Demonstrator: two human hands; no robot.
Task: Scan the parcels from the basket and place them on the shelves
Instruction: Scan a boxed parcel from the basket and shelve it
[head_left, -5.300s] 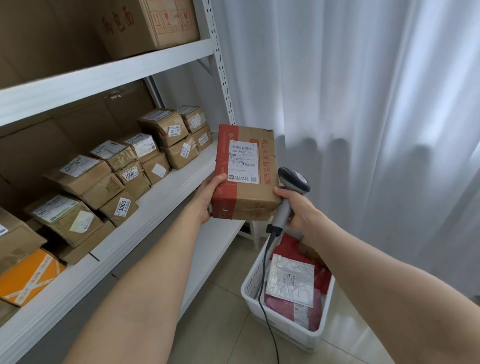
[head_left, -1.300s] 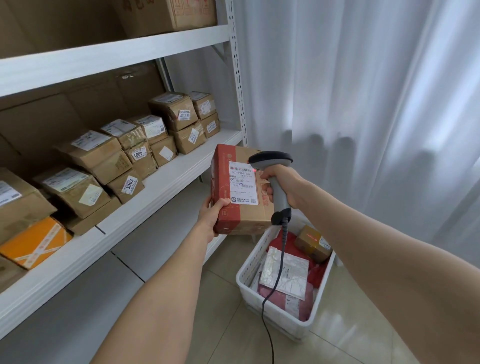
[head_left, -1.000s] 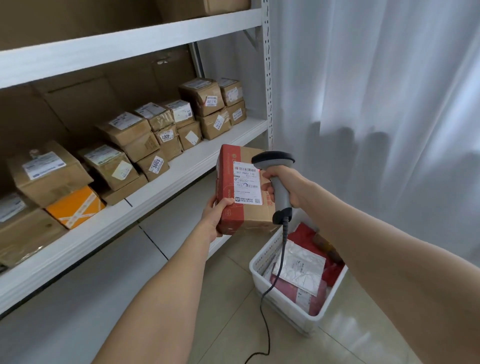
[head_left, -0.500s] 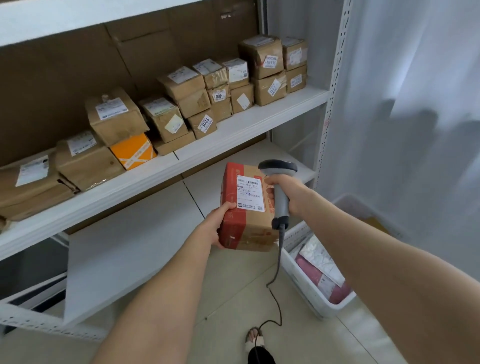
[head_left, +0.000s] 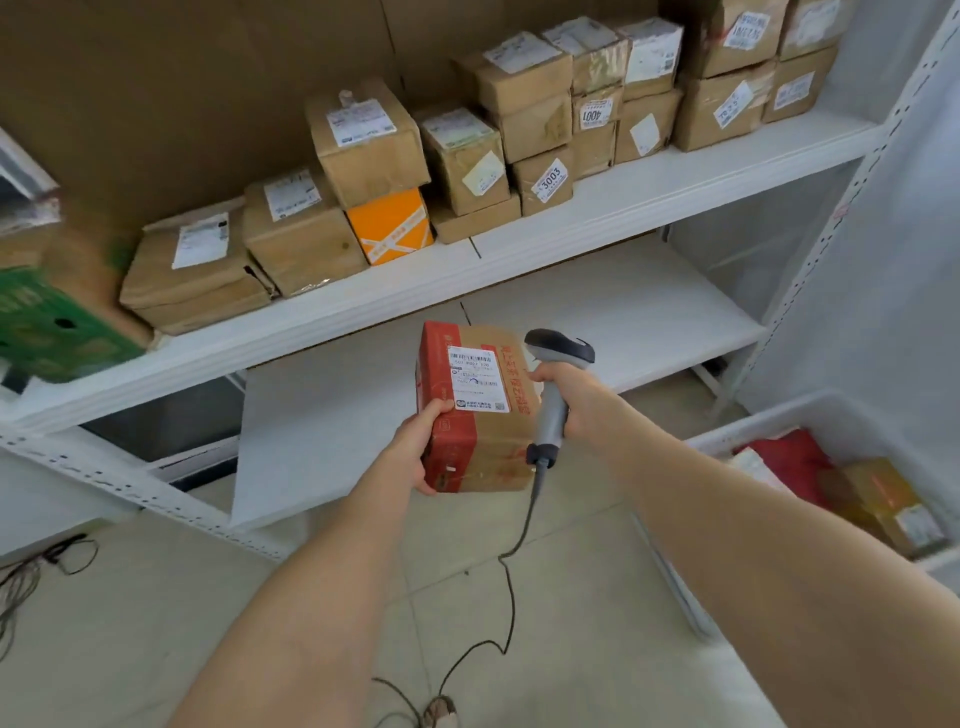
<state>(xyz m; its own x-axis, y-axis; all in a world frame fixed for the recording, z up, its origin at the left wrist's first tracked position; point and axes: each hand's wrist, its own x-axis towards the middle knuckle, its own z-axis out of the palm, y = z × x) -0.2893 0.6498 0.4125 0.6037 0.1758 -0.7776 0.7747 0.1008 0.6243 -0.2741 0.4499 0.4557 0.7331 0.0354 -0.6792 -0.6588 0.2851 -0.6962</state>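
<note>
At frame centre the left hand (head_left: 413, 452) curls its fingers round the red-and-brown cardboard parcel (head_left: 480, 431), long axis pointing up-frame toward the white lower shelf (head_left: 623, 322) beyond, while the right hand (head_left: 574, 402) clasps the grey handheld scanner (head_left: 558, 353).

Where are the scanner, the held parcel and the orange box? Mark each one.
scanner (head_left: 551, 415), head view, on the grey handle.
held parcel (head_left: 479, 382), head view, on its white label.
orange box (head_left: 389, 226), head view, on its front face.
</note>
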